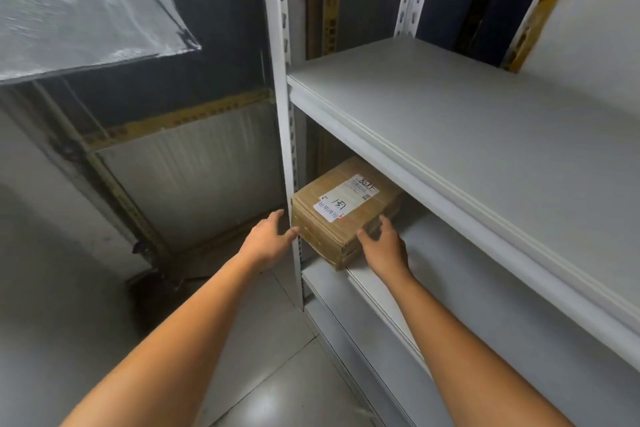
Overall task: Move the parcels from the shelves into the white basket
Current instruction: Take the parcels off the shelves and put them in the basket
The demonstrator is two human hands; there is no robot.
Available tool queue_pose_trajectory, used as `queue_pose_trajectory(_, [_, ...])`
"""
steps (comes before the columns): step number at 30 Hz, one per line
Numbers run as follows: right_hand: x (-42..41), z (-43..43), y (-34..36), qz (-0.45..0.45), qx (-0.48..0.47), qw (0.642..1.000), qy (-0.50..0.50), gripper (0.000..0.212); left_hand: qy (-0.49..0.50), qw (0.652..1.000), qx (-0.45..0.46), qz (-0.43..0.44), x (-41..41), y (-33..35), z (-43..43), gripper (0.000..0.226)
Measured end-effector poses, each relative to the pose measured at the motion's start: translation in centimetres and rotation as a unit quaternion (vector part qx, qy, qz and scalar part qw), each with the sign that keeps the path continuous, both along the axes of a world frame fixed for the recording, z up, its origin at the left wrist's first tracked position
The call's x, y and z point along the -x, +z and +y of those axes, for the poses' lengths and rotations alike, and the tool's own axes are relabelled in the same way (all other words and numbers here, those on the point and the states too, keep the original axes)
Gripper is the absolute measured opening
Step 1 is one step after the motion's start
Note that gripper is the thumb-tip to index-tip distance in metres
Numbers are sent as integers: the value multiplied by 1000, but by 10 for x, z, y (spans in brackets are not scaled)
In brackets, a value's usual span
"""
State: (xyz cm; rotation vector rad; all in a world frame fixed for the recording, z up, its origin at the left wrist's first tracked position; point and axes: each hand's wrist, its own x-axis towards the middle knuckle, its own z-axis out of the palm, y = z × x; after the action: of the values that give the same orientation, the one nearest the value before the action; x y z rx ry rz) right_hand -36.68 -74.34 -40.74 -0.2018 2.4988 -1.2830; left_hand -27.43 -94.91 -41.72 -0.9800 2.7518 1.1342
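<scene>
Here on my feed I see one brown cardboard parcel [325,232] lying flat on the lower shelf [467,305], with a white label [346,199] carrying handwriting on its top face. Directly above the parcel runs the upper shelf [467,121], a grey board that overhangs the parcel's far end. Just left of the parcel stands the white slotted upright post [281,97] of the rack. The left hand [268,239] is at the parcel's near left corner, on the outer side of the post. Its fingers [277,217] are spread and released and its thumb tip is right by the corner, but I cannot tell whether it touches the cardboard. The right hand [386,246] is at the parcel's near right side, with its fingers [385,221] likewise loose and apart. Its thumb is against or just off the front face, and the hand is grasping nothing. Below and to the left of the parcel I see a pale tiled floor [277,374]. High up to the left of the parcel hangs a silvery sheet [86,3].
</scene>
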Motion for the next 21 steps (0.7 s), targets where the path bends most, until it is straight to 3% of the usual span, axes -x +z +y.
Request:
queue_pose_trajectory(5, [23, -29, -41, -24, 90, 992, -80, 88, 16, 990, -110, 87, 53, -33, -15, 81])
queue_pose_trajectory(11, [20, -45, -80, -6, 188, 975, -115, 87, 13, 943, -279, 181, 80, -60, -21, 63])
queue_pose_trajectory(16, [22, -39, -76, -38, 239, 964, -107, 83, 6, 931, -306, 200, 70, -60, -20, 62])
queue_pose_trajectory(21, [6, -8, -66, -83, 247, 962, -74, 77, 3, 942, -307, 135, 37, -48, -12, 58])
